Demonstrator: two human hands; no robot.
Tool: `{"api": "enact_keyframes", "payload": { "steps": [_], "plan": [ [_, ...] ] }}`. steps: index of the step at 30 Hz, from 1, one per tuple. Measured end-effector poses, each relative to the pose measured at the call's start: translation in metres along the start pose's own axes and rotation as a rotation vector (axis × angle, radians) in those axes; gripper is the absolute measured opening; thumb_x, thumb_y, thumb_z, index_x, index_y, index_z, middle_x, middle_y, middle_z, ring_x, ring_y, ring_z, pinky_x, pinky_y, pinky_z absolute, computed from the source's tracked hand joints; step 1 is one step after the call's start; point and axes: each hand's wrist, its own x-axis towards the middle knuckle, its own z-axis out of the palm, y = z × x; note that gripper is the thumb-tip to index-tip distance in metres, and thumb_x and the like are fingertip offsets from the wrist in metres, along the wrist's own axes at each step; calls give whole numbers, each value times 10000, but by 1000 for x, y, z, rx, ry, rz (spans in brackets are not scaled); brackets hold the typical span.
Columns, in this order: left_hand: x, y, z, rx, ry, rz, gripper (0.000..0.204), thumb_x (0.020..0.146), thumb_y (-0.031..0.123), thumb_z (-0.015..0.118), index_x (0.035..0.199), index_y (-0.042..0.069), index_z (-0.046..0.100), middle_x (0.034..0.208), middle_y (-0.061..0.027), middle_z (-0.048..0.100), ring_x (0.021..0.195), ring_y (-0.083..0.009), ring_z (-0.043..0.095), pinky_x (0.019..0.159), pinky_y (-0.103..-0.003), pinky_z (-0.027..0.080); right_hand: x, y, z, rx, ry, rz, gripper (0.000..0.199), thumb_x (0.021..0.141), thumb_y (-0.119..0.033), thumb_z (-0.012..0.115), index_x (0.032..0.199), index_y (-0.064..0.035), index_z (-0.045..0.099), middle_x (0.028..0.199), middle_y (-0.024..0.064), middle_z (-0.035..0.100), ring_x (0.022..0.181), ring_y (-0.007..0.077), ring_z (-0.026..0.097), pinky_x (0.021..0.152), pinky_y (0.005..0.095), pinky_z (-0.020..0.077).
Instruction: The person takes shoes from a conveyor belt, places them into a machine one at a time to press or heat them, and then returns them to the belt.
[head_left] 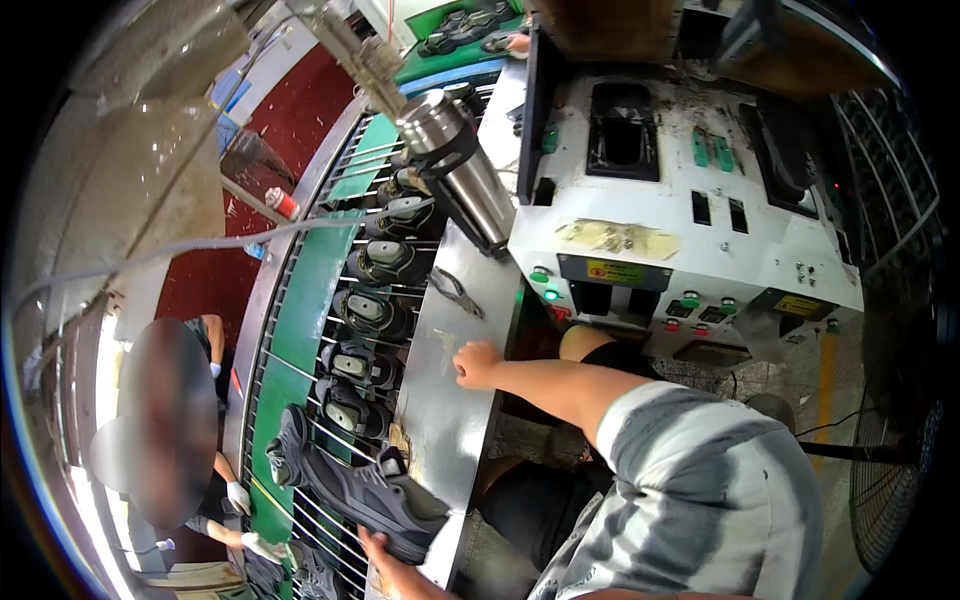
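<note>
My left hand point(394, 572), at the lower edge, grips a dark grey sneaker point(365, 495) by its heel end. The sneaker is tilted over the roller conveyor and the edge of the metal ledge point(440, 375); part of this hand is cut off by the picture's edge. My right hand point(478, 365) is closed in a fist above the ledge, with nothing seen in it. Close to it lies a pair of pliers point(457, 293). Another grey shoe point(289, 446) stands on the green belt point(295, 345) just beyond the held sneaker.
Several dark shoes point(370, 314) stand in a row on the rollers beside the ledge. A steel thermos point(460, 175) stands at the ledge's far end. A white machine point(640, 225) with buttons is at the right. Across the belt, a person's gloved hands point(262, 546) are near more shoes.
</note>
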Motion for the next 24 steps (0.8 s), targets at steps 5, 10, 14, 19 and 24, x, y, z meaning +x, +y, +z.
{"api": "enact_keyframes", "payload": {
  "steps": [5,10,14,19,24],
  "plan": [
    [-111,-101,99,-670,-799,-344,836,735,510,577,1391,20,410,1351,-188,501,1242,-344,485,1038,-512,399,-62,12,-73,983,-615,231,518,840,-248,673,1292,-59,502,909,23,603,835,141,559,720,308,458],
    [-201,-121,237,-1071,-1214,-724,737,819,476,610,1398,65,413,1335,-141,516,1271,-273,453,1055,-427,382,-145,-24,-217,1865,-652,10,772,733,-215,793,1379,-23,416,1111,98,617,1018,198,584,867,348,461],
    [-237,-141,341,-808,-1394,-739,647,855,391,600,1381,55,432,1311,-130,530,1234,-243,471,1021,-393,397,-204,20,-314,1912,-427,131,669,771,-287,668,1357,-36,463,1293,148,567,1168,286,562,1029,423,414],
    [-257,-199,405,-36,-1463,-252,537,899,285,587,1359,42,455,1281,-116,548,1188,-205,493,979,-352,416,-247,38,-410,2184,259,156,732,799,-486,520,1365,-27,453,1308,178,557,1139,320,580,1027,440,425],
    [-280,-198,437,255,-1351,86,364,937,171,570,1260,5,546,1162,-92,611,1051,-147,550,883,-292,449,-284,82,-442,1888,617,237,698,796,-444,540,1350,-25,471,1284,165,580,1117,317,593,993,432,457]
  ]
}}
